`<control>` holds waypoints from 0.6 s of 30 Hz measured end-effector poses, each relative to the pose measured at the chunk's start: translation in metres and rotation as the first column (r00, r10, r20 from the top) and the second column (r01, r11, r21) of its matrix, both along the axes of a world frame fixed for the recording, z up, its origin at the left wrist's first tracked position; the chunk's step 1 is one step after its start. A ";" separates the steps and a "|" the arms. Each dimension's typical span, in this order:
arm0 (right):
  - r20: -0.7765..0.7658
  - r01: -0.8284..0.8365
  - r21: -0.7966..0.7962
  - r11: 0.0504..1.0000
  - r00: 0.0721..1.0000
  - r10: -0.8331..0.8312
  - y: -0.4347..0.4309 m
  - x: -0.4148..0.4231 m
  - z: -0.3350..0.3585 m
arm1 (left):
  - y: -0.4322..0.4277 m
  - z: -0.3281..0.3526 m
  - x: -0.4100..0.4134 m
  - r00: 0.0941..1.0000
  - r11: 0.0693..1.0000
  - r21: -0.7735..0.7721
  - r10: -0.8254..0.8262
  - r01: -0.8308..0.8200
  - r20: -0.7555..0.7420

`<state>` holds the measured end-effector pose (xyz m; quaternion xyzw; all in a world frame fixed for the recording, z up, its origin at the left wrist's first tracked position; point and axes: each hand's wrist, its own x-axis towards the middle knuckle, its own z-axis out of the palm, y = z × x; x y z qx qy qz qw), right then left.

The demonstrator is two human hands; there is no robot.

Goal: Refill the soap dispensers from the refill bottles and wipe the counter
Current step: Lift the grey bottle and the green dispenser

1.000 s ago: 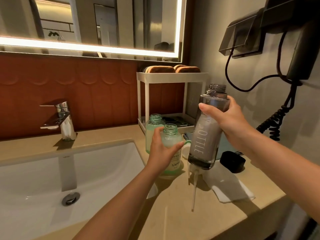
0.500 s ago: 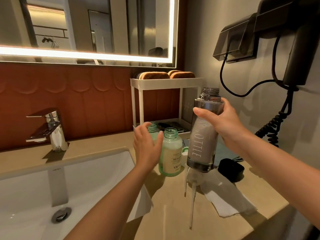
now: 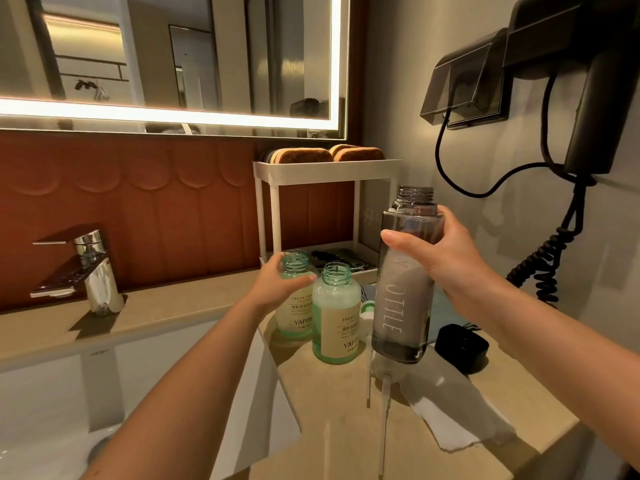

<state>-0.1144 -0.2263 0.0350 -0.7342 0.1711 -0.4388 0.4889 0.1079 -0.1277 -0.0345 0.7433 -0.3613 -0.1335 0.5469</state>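
Left hand now grips the rear "YAPIN"-labelled dispenser.

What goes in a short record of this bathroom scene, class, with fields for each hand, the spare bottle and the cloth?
Left hand: grips the rear green bottle at its shoulder
Right hand: holds the grey bottle, open-topped and nearly upright
Front green bottle: uncapped, standing on the counter, untouched
White cloth: lying on the counter, below the grey bottle

Left hand grips rear green bottle, right hand grey bottle.
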 end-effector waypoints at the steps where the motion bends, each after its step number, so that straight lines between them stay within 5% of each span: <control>1: -0.001 -0.005 -0.003 1.000 1.000 0.005 0.001 0.000 0.000 | 0.000 -0.003 0.001 1.000 1.000 0.005 0.003 -0.003 -0.002; 11: -0.014 -0.083 -0.020 0.996 0.996 0.083 0.021 -0.006 0.001 | 0.030 0.001 -0.003 0.976 0.994 -0.016 0.108 -0.107 0.187; 18: -0.018 -0.162 -0.007 0.987 0.987 0.162 0.047 -0.012 0.002 | 0.094 0.026 -0.033 0.969 0.997 -0.067 0.040 -0.024 0.244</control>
